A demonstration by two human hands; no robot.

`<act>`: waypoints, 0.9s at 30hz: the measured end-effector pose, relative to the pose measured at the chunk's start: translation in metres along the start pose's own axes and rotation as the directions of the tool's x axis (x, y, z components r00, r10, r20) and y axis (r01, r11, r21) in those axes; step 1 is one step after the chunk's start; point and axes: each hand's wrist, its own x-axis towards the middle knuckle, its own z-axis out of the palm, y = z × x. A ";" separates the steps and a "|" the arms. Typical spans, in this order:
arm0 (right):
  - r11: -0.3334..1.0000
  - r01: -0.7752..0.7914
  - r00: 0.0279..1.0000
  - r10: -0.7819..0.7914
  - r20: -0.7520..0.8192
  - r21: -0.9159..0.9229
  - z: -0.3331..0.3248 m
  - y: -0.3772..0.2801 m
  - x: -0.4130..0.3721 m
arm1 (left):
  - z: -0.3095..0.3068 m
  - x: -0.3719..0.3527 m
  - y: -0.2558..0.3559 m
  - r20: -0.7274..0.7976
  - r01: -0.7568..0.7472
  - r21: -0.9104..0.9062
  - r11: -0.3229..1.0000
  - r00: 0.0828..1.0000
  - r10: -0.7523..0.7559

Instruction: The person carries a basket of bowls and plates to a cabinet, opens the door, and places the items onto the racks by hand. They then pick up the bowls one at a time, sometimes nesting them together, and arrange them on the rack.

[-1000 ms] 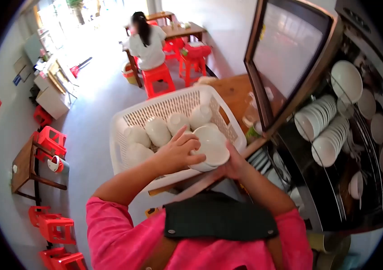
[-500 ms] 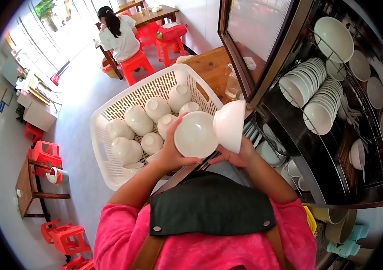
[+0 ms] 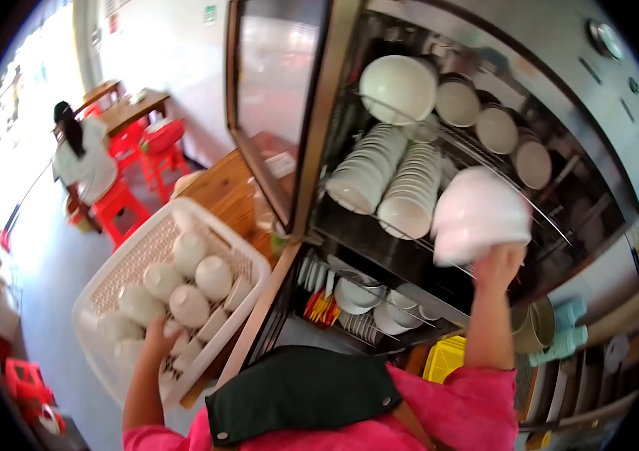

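My right hand is raised in front of the open cabinet's rack, closed on white bowls that look nested one on the other; motion blurs them. Down in the white plastic basket at the left, my left hand is among white bowls, touching or close to one of them; its fingers are blurred and partly hidden. Several more bowls lie in this basket, many with their bases up.
Rows of stacked white bowls and larger bowls fill the upper rack. More dishes sit below. The open cabinet door stands over the wooden table. A person sits in the background among red stools.
My view has swung right towards the cabinet. My hands have parted: the right carried the bowls to the rack, while the left let go of its bowl and went into the basket.
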 end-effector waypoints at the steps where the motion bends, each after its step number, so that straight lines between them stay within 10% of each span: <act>1: 0.967 0.172 0.985 -0.175 0.002 -0.187 -0.003 -0.015 0.027 | 0.007 0.001 -0.026 0.267 0.051 0.042 0.998 0.962 -0.061; 4: 0.503 0.552 0.818 -0.482 0.314 -0.665 -0.009 -0.034 0.096 | 0.007 -0.032 -0.005 0.473 0.138 0.100 0.985 0.865 -0.169; 8: 0.531 0.396 0.912 -0.326 0.250 -0.750 0.010 -0.030 0.142 | 0.020 -0.031 -0.007 0.495 0.051 0.166 0.985 0.860 -0.128; 12: 0.509 0.505 0.837 -0.093 0.539 -0.696 0.022 0.007 0.190 | 0.015 -0.026 -0.009 0.548 0.096 0.113 0.989 0.824 -0.143; 14: 0.265 0.480 0.844 0.119 0.522 -0.836 0.024 0.046 0.227 | 0.004 -0.025 0.001 0.547 0.194 0.103 0.976 0.808 -0.218; 18: 0.822 0.335 0.617 0.178 0.766 -0.461 -0.049 0.181 0.364 | 0.031 -0.021 -0.041 0.505 0.055 0.227 0.972 0.847 -0.166; 21: 0.295 0.797 0.548 0.014 0.836 -0.527 -0.113 0.248 0.467 | 0.004 -0.035 -0.027 0.506 0.243 0.046 0.969 0.831 -0.232; 23: 0.388 0.724 0.570 0.130 0.812 -0.570 -0.112 0.250 0.472 | -0.027 -0.050 0.001 0.413 0.250 -0.085 0.964 0.890 -0.194; 25: 0.139 0.737 0.660 0.063 0.748 -0.662 -0.108 0.219 0.447 | -0.040 -0.058 0.012 0.358 0.223 -0.091 0.971 0.917 -0.177; 27: 0.160 0.512 0.694 0.503 0.516 -0.844 -0.076 0.136 0.389 | -0.055 -0.062 0.029 0.158 -0.066 0.004 0.998 0.985 0.065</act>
